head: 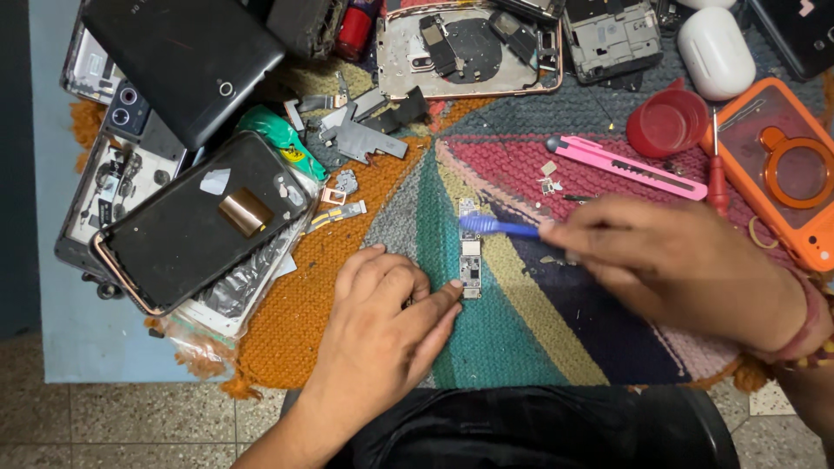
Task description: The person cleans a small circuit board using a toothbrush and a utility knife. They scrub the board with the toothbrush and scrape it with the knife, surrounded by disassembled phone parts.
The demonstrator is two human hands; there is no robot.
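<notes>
Left hand [382, 317] lies flat, fingertips pressing the narrow grey circuit board [470, 254] (on the multicoloured woven mat [512, 339]); at three o'clock, right hand [669, 260] pinches a blue plastic brush [497, 227].

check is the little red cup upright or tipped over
Upright: the red cup stands on the woven mat, its open rim facing up.

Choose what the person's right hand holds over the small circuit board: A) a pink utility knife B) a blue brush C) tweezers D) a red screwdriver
B: the right hand grips a blue brush whose head rests on the circuit board; the pink utility knife lies apart.
</notes>
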